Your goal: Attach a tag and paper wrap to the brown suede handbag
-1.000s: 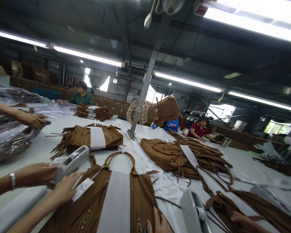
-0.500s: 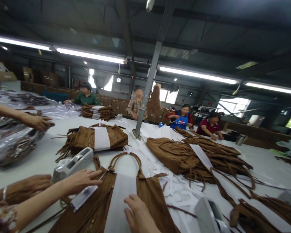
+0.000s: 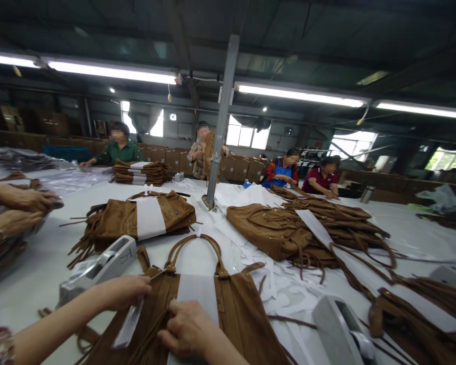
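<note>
A brown suede-like handbag (image 3: 247, 309) lies in front of me, its looped handle (image 3: 193, 239) pointing away and a white paper band (image 3: 197, 289) over its middle. My left hand (image 3: 127, 292) is closed over the bag's left side. From under its fingers hangs a narrow, shiny whitish hang tag (image 3: 128, 324), and a thin string runs from the fingers toward the handle's base. My right hand (image 3: 190, 324) is curled on the band's left edge, fingertips bunched together. Whatever those fingertips hold, if anything, is hidden.
Grey tape dispensers (image 3: 102, 268) stand left and right of the bag. Banded brown bags (image 3: 137, 218) and a larger pile (image 3: 289, 233) lie beyond, near a metal post (image 3: 218, 121). Paper scraps litter the table. A co-worker's hands (image 3: 19, 208) are at the far left; other people stand behind.
My left hand has gone from lying flat to closed, and the tag now hangs more steeply. My right hand has moved left and its fingers have curled. The co-worker's hands at left came together.
</note>
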A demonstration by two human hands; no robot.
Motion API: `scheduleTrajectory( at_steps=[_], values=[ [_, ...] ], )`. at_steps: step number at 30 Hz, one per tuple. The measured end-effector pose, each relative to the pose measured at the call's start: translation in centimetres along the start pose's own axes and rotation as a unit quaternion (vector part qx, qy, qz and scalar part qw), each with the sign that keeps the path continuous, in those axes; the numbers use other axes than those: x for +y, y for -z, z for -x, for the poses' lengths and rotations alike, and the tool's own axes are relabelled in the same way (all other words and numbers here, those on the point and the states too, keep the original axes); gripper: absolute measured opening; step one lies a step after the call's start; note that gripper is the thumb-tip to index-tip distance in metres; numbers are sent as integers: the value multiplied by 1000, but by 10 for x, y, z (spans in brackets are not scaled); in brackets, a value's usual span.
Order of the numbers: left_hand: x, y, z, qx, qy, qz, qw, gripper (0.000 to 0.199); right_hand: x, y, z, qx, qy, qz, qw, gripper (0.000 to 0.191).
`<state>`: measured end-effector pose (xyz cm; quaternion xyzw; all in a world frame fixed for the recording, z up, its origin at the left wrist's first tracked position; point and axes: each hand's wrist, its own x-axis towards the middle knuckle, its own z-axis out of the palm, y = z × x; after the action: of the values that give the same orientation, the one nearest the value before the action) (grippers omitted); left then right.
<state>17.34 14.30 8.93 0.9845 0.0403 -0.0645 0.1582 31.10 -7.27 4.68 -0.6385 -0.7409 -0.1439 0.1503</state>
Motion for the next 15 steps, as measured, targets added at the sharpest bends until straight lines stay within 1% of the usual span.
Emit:
scheduleTrajectory(
  at_steps=[3, 6, 8, 10, 13, 15],
  values=[
    [-1, 20, -13, -14, 4, 36, 999, 15, 4, -7, 1, 36, -20, -18, 999, 36],
    [-1, 27, -26, -30, 32, 78, 996, 9, 7, -12, 4, 71, -57, -29, 995, 34],
    [-1, 23, -33, -53, 59, 110, 991, 7, 8, -15, 6, 96, -69, -37, 992, 37],
    [-1, 15, -38, -80, 88, 148, 982, 7, 9, -17, 8, 127, -69, -46, 988, 44],
    [0, 2, -46, -125, 133, 206, 961, 11, 12, -20, 10, 170, -55, -45, 983, 53],
    [1, -4, -52, -150, 159, 235, 947, 12, 13, -22, 11, 197, -50, -37, 978, 54]
  ],
)
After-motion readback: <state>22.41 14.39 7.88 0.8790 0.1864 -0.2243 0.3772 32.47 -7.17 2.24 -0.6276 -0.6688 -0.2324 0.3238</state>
